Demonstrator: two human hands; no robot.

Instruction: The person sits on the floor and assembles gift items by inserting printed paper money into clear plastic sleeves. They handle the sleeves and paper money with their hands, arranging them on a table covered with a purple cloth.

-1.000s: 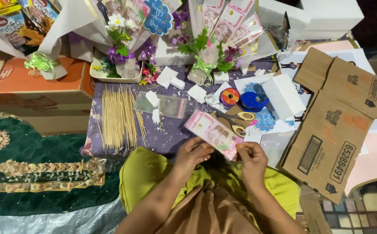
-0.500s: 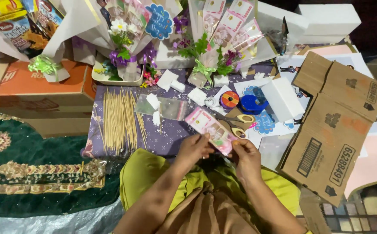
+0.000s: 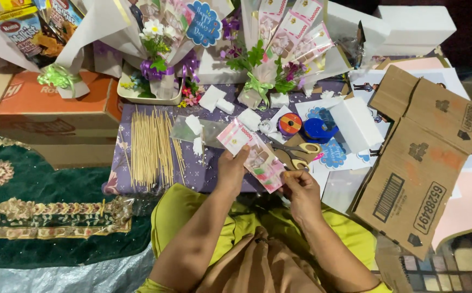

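Well left of the fingers a row of skewers point(image 3: 152, 145) lies on the purple counter point(image 3: 203, 176), with small foam bits point(image 3: 194, 126) just above the left hand point(image 3: 230, 172). That hand's fingers are closed on the upper left end of a pink banknote in a clear sleeve point(image 3: 255, 154); the right hand point(image 3: 301, 191) pinches its lower right end, so the note hangs slanted between both hands, above the lap and the counter's near edge. To do this well, I judge the sleeve should be kept taut and flat, pinched only at its ends, so the note does not crease. Just beyond the right fingers lie scissors point(image 3: 296, 154), then tape rolls point(image 3: 303, 126), a foam block point(image 3: 357, 123) and flattened cardboard point(image 3: 423, 157).
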